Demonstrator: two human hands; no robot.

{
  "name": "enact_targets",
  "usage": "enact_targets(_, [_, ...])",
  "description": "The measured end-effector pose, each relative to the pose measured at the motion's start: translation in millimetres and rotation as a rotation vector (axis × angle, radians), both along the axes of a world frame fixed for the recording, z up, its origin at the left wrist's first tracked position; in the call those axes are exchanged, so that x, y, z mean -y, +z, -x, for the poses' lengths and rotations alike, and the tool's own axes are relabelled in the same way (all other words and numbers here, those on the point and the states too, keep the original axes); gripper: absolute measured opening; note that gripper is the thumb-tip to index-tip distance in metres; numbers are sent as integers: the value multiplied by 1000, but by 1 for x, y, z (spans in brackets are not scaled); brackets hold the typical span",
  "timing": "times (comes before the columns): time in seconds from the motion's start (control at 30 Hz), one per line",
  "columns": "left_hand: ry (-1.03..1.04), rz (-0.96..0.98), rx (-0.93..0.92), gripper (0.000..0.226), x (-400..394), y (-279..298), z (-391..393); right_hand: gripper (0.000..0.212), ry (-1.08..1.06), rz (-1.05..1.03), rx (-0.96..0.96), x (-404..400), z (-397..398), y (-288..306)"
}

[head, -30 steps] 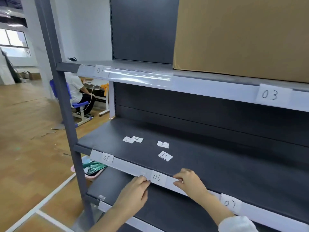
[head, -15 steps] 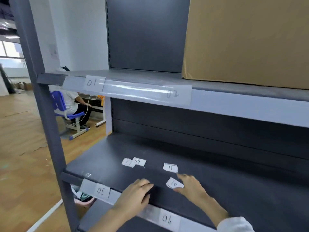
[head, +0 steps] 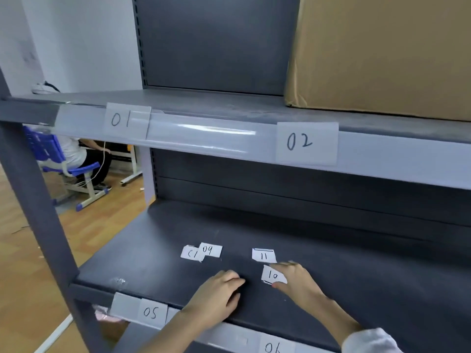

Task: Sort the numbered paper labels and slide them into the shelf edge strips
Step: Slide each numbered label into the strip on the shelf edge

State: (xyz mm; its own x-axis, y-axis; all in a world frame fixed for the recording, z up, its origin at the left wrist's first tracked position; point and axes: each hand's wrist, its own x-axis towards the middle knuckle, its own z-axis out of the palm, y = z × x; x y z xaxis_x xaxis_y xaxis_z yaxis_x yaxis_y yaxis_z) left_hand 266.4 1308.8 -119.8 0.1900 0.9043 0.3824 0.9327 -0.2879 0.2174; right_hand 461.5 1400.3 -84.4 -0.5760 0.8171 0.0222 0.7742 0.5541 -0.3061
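Several loose paper labels lie on the dark middle shelf (head: 142, 253): label 09 (head: 210, 250) overlapping another label (head: 191, 254) whose number I cannot read, label 11 (head: 264, 256), and label 10 (head: 272, 275). My right hand (head: 298, 281) pinches the right edge of label 10 between thumb and fingers. My left hand (head: 216, 294) rests palm down on the shelf front and holds nothing. Labels 01 (head: 121, 120) and 02 (head: 300, 142) sit in the upper edge strip (head: 204, 135). Labels 05 (head: 151, 312) and 06 (head: 272, 347) sit in the middle shelf's strip.
A large cardboard box (head: 382, 52) fills the right of the top shelf. The grey upright post (head: 38, 212) stands at the left. Beyond it a person sits on a blue chair (head: 63, 164) on the wooden floor.
Both hands left the strip around label 06 and moved up onto the shelf. My right hand reached label 10 and took its edge. The view moved closer and to the left.
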Motion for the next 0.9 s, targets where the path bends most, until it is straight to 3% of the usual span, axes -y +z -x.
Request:
enact_targets(0.17, [-36,-47,-33,35,-5,0,22,36,-7,0,-78,-29,19,19])
enact_targets(0.47, [-18,-99,0,31,-8,-12,52,49,-18,149,54,-60,43,14])
enact_targets(0.6, [23,-122,-28,33,-8,-11,50,14,4,153,37,-67,38,10])
enact_targets(0.7, [28,-114,-15,33,-10,-13,49,20,28,161,30,-68,36,8])
enact_targets(0.8, [22,-98,-3,32,-10,-16,48,10,64,124,30,-66,38,8])
enact_targets(0.9, [13,-79,4,33,-8,-16,48,22,76,116,38,-66,39,6])
